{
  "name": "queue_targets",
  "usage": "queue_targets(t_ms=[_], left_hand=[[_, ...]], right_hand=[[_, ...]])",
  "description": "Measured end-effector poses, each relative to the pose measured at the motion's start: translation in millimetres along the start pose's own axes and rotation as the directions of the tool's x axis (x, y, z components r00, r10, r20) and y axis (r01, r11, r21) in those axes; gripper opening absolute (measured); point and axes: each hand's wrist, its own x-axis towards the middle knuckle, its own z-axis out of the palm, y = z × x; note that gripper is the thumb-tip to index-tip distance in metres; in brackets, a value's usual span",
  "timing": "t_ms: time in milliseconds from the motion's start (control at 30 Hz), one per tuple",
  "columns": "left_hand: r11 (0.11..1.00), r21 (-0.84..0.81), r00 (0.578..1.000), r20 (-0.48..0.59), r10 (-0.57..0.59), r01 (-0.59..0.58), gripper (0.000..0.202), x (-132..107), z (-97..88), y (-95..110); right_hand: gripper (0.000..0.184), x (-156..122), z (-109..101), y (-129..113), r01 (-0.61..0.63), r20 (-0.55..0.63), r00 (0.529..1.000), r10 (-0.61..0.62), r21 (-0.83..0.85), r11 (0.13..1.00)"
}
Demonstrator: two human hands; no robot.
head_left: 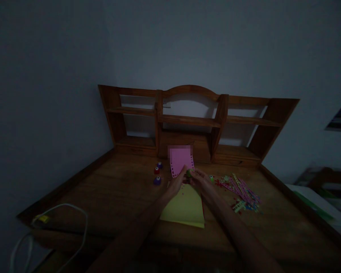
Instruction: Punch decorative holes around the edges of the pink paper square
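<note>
Low over the middle of the desk, my two hands come together at a small green craft punch [189, 173]. My right hand [201, 181] has its fingers closed on the punch from the right. My left hand [176, 185] pinches the lower edge of a pink sheet of paper [182, 159], its thumb close beside the punch. Small punched shapes line the sheet's left, bottom and right edges. Below the hands lies a yellow paper pad [184, 208] with a few tiny pink bits on it. My fingers hide part of the punch and the paper's near edge.
Left of the sheet stand a red punch [157, 170] and two purple punches [157, 181]. Another green punch [211, 178] is to the right, near a pile of coloured paper strips and bits [243, 191]. A wooden shelf [187, 120] backs the desk; a white cable [85, 220] hangs front left.
</note>
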Motion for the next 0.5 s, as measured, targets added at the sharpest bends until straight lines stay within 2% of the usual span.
queue_targets(t_ms=[67,200,300,367,433,500], left_hand=[[1.0,-0.005,0.999,-0.041,-0.027,0.027,0.053,0.1,-1.3,3.0],[1.0,-0.027,0.994,-0.106,0.009,-0.012,0.053,4.7,-5.3,4.5],[0.998,-0.021,0.998,-0.002,-0.059,0.059,0.064,11.4,-8.5,-1.3],[0.998,-0.016,0.996,0.056,-0.063,0.064,0.069,15.2,-10.0,-5.5],[0.999,-0.031,0.999,0.037,-0.007,0.008,0.068,17.7,-11.0,-7.8],[0.996,-0.042,0.997,-0.033,0.071,-0.072,0.063,19.0,-11.3,-7.4]], right_hand=[[0.026,-0.9,-0.1,0.1,-0.025,0.007,1.0,0.025,-0.003,1.0],[0.027,-2.8,0.4,0.3,-0.073,0.058,0.995,0.076,-0.052,0.996],[0.029,-3.3,1.2,0.8,-0.081,0.121,0.989,0.09,-0.076,0.994],[0.029,-3.0,1.6,0.7,-0.082,0.123,0.988,0.091,-0.075,0.994],[0.027,-2.8,2.0,-0.3,-0.082,0.098,0.991,0.088,-0.071,0.994],[0.026,-3.3,2.9,-2.7,-0.084,0.063,0.994,0.088,-0.068,0.994]])
